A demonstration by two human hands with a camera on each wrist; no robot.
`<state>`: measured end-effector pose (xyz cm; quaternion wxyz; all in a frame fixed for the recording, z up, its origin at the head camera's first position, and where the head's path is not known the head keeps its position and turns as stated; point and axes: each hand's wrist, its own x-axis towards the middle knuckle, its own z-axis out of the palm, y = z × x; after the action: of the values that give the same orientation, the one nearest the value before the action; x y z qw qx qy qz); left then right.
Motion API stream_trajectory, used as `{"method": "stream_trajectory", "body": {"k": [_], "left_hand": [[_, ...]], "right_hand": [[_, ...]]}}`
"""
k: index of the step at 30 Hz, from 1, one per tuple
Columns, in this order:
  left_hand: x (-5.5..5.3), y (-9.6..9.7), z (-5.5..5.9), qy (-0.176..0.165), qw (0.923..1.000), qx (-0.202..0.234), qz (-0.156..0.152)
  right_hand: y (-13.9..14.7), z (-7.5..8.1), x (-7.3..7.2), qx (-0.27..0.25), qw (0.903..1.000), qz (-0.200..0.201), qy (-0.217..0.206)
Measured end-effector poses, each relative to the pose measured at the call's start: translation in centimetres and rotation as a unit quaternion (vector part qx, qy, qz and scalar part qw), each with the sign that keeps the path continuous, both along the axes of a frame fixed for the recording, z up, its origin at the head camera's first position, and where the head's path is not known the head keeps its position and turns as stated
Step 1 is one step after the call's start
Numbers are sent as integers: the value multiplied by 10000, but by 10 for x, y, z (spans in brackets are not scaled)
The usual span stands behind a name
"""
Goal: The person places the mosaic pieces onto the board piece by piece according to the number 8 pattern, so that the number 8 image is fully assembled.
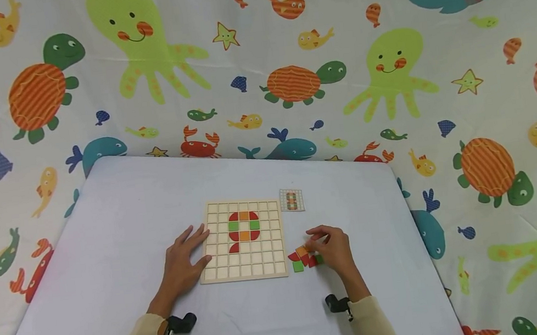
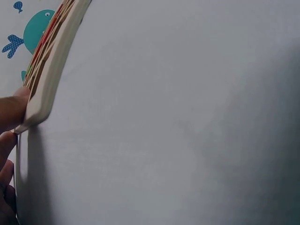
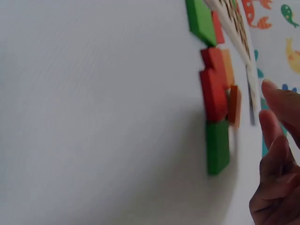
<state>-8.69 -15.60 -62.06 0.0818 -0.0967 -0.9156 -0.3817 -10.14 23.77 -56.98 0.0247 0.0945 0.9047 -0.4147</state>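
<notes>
A wooden grid board [image 1: 260, 270] lies on the table with a pattern of red, green and orange tiles in its cells. My left hand [image 1: 183, 259] rests against the board's left edge, fingers spread; in the left wrist view its thumb [image 2: 13, 110] touches the board's corner. Just right of the board lies a loose cluster of tiles, including a green square [image 1: 298, 266], an orange square [image 1: 301, 251] and red pieces [image 3: 214, 93]. Over this cluster hovers my right hand [image 1: 332, 246], its fingers bent slightly. Nothing shows between its fingertips in the right wrist view.
A small card [image 1: 291, 200] printed with a coloured grid pattern lies beside the board's upper right corner. White cloth [image 1: 152, 197] covers the table. Behind it hangs a curtain [image 1: 255, 47] printed with sea animals.
</notes>
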Motion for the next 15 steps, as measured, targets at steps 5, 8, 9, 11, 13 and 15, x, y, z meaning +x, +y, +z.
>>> {"method": "stream_trajectory", "body": {"k": [5, 8, 9, 11, 13, 15], "left_hand": [[0, 0, -1, -20, 10000, -12, 9], [0, 0, 0, -29, 10000, -7, 11], [0, 1, 0, -41, 10000, -6, 14], [0, 1, 1, -35, 10000, 24, 7], [0, 2, 2, -53, 10000, 39, -4], [0, 3, 3, -53, 10000, 43, -5]], "right_hand": [[9, -3, 4, 331, 9993, -11, -151], [10, -5, 5, 428, 9989, 65, -189], [10, -6, 5, 455, 9987, 86, -208], [9, -7, 5, 487, 9984, 86, -278], [8, -8, 5, 550, 9979, 123, -316], [7, -8, 6, 593, 9975, 179, -354]]}}
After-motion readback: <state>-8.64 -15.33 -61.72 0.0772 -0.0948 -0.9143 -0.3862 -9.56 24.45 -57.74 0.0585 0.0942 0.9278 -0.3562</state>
